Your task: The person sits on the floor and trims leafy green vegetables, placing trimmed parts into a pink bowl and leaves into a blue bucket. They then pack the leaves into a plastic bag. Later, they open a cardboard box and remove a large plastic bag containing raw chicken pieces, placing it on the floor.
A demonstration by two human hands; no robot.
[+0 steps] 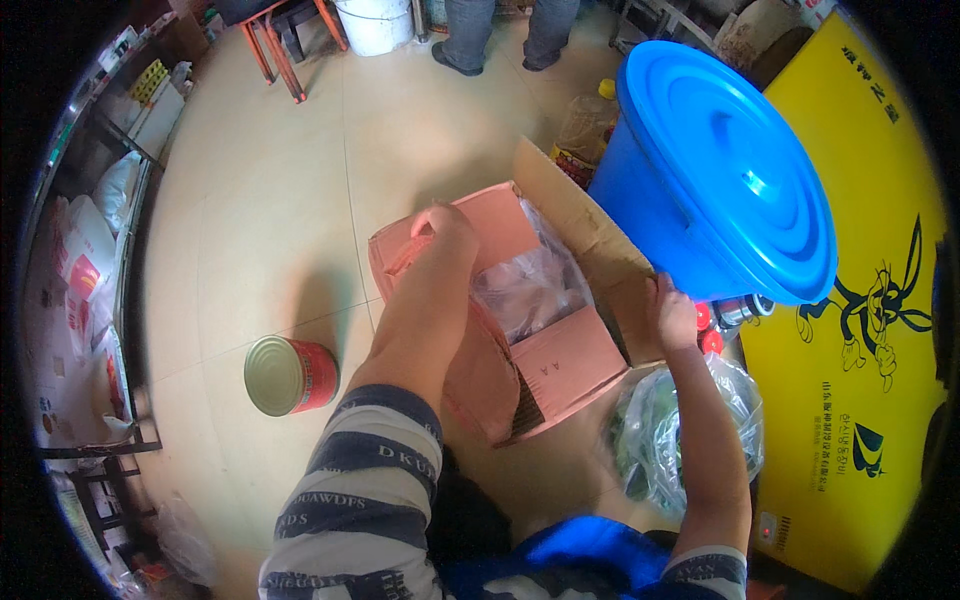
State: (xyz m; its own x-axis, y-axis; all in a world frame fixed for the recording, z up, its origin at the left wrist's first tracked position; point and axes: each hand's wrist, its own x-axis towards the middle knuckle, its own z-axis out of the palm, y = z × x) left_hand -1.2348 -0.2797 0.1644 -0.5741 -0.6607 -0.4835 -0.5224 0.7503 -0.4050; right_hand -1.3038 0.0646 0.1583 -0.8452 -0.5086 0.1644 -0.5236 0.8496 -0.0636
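Note:
A reddish cardboard box stands on the floor before me, its top open. Inside lies a clear plastic bag; I cannot make out its contents. My left hand reaches across the box and has its fingers curled at the torn far-left part. On the right, my right hand grips the outer edge of the raised brown cardboard flap. That flap leans close to a blue plastic bucket with a lid. Below my right hand, a clear bag of greens rests on the floor.
A large red-labelled tin can stands on the tiles at left. A yellow appliance borders the right side. Beyond the box are a yellow-capped plastic bottle, a standing person's legs and a white bucket. Shelving lines the left.

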